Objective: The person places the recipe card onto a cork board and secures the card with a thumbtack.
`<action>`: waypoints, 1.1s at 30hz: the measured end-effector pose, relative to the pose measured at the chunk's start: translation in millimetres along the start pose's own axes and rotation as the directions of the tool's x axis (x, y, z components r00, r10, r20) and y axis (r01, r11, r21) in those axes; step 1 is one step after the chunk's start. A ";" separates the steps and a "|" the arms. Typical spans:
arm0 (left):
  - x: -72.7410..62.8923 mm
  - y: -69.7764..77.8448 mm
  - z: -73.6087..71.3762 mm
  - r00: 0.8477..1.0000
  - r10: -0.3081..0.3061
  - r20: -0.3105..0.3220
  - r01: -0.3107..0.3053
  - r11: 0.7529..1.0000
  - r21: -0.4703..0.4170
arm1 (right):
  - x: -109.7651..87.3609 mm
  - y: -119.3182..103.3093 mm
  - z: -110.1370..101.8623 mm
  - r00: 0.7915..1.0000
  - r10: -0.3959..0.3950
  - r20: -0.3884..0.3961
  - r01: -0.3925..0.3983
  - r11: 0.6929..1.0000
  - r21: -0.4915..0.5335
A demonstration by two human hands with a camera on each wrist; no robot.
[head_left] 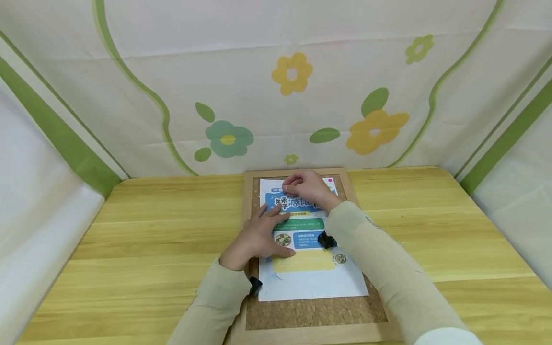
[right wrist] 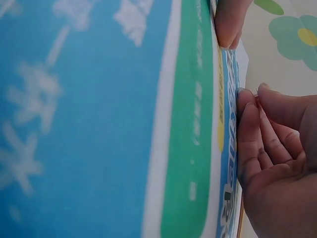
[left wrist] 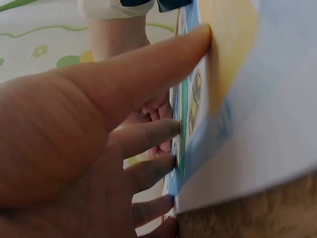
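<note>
A printed poster [head_left: 315,282] with blue, green and yellow panels lies on a wood-framed cork board [head_left: 315,314]. My left hand [head_left: 260,235] presses on the poster's left half with fingers spread. In the left wrist view, the left thumb [left wrist: 163,62] and fingertips touch the paper. Over the poster's upper part, my right hand [head_left: 308,186] has its thumb and index finger together. In the right wrist view, that hand pinches a tiny push pin [right wrist: 257,94], mostly hidden by the fingertips. A pink round push pin [head_left: 329,180] sits at the poster's top right corner.
The board lies on a wooden table [head_left: 168,249], its far end near a white curtain [head_left: 258,72] printed with flowers. Further white fabric hangs at the left and right. Small black devices [head_left: 326,240] are worn at both wrists.
</note>
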State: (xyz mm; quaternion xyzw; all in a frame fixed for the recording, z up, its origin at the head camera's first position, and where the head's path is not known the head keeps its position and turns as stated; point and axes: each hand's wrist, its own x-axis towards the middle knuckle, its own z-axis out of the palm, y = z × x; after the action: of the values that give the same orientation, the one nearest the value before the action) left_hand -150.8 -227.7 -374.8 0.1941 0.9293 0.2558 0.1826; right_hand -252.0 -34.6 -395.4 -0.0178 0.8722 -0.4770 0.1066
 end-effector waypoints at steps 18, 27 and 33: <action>-12.6 -34.7 -18.1 0.999 0.041 0.006 -0.042 0.996 0.082 | 7.1 -3.2 5.9 1.000 0.001 0.003 -0.001 1.000 0.008; -14.0 -34.9 -20.0 1.000 0.021 0.004 -0.021 0.998 0.060 | 17.3 -11.8 15.1 0.999 -0.022 -0.047 0.022 1.000 -0.001; -13.2 -34.1 -21.4 0.999 0.022 0.027 -0.022 1.000 -0.017 | 23.6 -15.7 19.9 0.998 -0.021 -0.067 0.019 1.000 -0.024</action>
State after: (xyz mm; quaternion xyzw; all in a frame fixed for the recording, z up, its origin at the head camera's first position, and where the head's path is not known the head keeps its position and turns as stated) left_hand -158.0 -269.4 -373.1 0.2064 0.9224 0.2628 0.1939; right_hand -272.1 -62.8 -396.6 -0.0118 0.8805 -0.4682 0.0724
